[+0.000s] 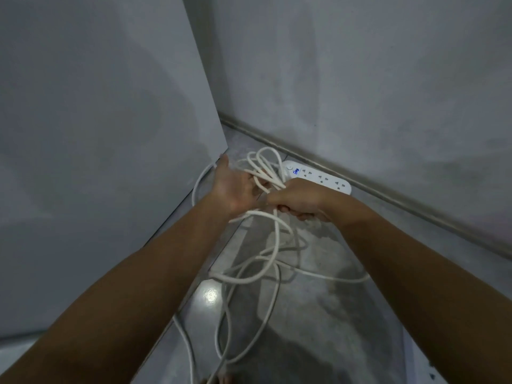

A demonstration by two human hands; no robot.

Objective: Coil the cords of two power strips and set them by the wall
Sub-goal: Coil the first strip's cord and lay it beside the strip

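Observation:
A white power strip [318,177] lies on the floor along the base of the wall [360,79]. Its white cord [266,261] runs in loose tangled loops over the floor and up into my hands. My right hand [297,202] grips a bundle of cord loops in its fist, the loops sticking up above it. My left hand [235,187] is beside it, palm up with the thumb pointing away, its fingers curled round strands of the same bundle. Only one power strip is in view.
A tall grey panel [97,148] stands at the left, its lower corner close to my left hand. The shiny grey floor [332,314] shows a light reflection near the middle. A skirting strip [388,200] runs along the wall's foot.

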